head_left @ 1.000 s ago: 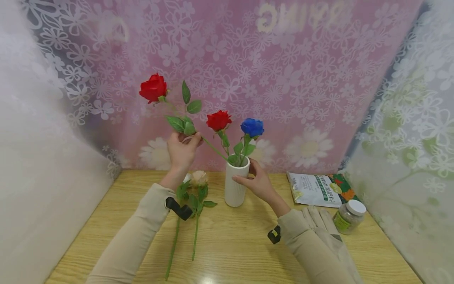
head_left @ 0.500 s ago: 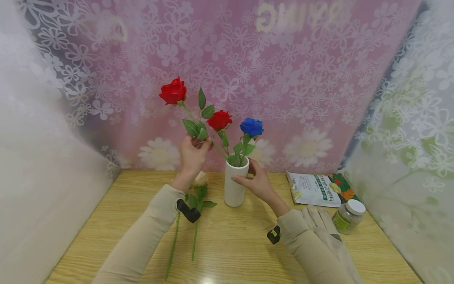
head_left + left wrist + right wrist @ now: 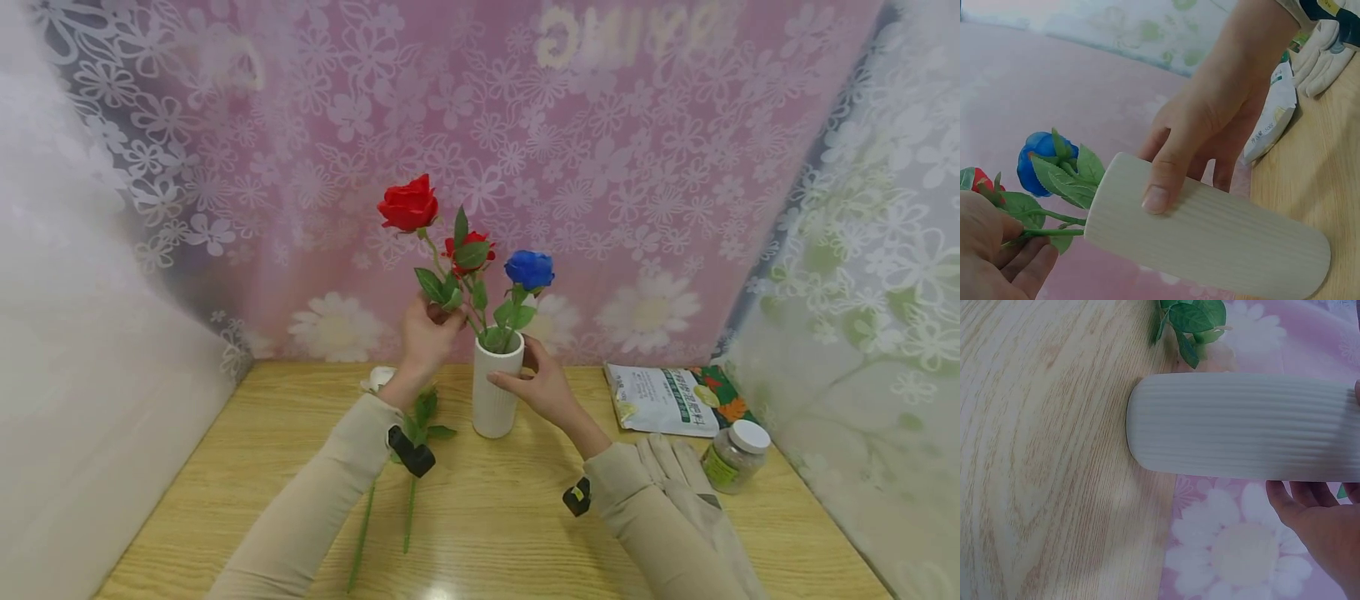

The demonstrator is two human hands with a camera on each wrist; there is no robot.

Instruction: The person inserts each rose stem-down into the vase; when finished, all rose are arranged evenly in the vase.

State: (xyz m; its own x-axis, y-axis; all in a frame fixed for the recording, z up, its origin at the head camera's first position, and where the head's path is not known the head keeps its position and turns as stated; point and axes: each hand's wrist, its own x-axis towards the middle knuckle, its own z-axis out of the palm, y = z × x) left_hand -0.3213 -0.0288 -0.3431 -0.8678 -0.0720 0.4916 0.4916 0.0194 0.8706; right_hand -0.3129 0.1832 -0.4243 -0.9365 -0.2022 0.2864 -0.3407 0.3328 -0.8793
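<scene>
My left hand (image 3: 432, 337) pinches the green stem of a long red rose (image 3: 408, 204) just left of the vase mouth; the stem's lower end is inside the vase. In the left wrist view, its fingers (image 3: 1029, 262) lie by the stem at the rim. My right hand (image 3: 546, 387) grips the upper side of the white ribbed vase (image 3: 495, 400), thumb across the front. The vase stands upright on the table. Inside it are a shorter red rose (image 3: 480, 250), partly covered by leaves, and a blue rose (image 3: 530, 270).
A white rose (image 3: 378, 379) and another leafy stem (image 3: 411, 517) lie left of the vase, partly under my left forearm. At right are a white-and-green packet (image 3: 663, 400), a lidded jar (image 3: 737, 457) and pale gloves (image 3: 682, 475). A floral curtain (image 3: 637, 167) hangs behind.
My left hand has moved right toward the vase, bringing the long red rose more upright and its bloom closer to the other two. My right hand has stayed on the vase.
</scene>
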